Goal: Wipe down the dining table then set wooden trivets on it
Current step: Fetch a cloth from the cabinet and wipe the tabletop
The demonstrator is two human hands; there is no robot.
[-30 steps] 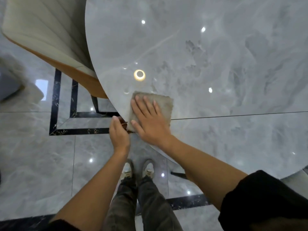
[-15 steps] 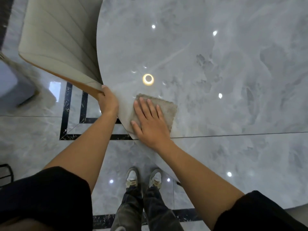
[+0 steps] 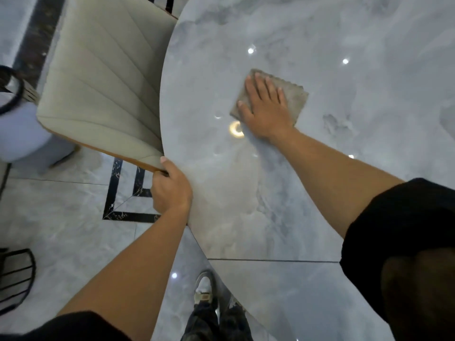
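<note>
A round grey marble dining table [image 3: 307,180] fills the right of the head view. A folded grey cloth [image 3: 296,99] lies flat on it, a little in from the left rim. My right hand [image 3: 267,107] presses on the cloth with straight, spread fingers. My left hand [image 3: 171,189] grips the table's left rim, fingers curled under the edge, right by the corner of a chair back. No wooden trivets are in view.
A beige padded chair [image 3: 103,77] with an orange-brown edge stands against the table's left side. A pale round stool [image 3: 22,136] sits at far left, a black wire frame [image 3: 14,274] at lower left. My shoes [image 3: 204,289] stand on the glossy tiled floor.
My right hand has slid the cloth away from the near rim, farther in over the table. My left hand has moved from below the rim to grip the table's edge by the chair.
</note>
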